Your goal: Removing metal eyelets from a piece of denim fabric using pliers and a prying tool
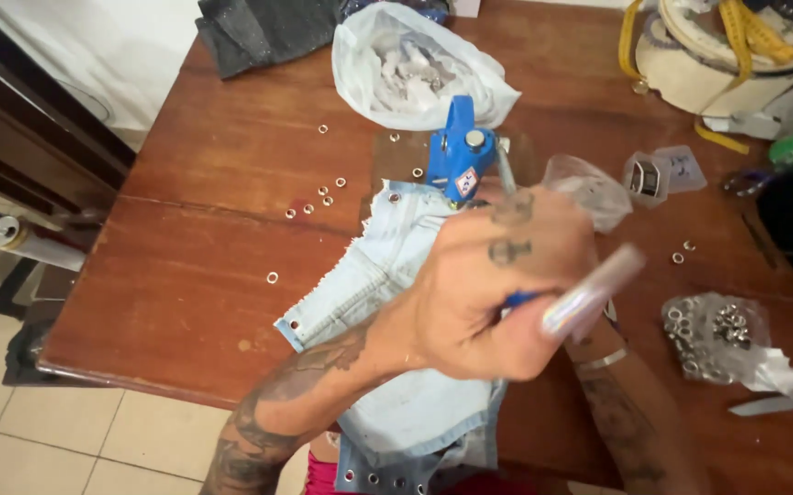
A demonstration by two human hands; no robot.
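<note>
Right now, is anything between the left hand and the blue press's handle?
Nothing visible: the left hand is closed around the handle of the blue press, over the denim piece. The right hand is hidden behind it.

Bright, even daylight, strongest toward the far left corner of the table (186, 275). Soft, short shadows; mild sheen on the wood. Heavy motion blur on the left hand (484, 293). Slight wide-angle bend at frame edges; far right edge dark.

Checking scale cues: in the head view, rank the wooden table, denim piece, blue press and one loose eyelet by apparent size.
1. wooden table
2. denim piece
3. blue press
4. loose eyelet
The left hand covers part of the denim; the order stays clear.
</note>
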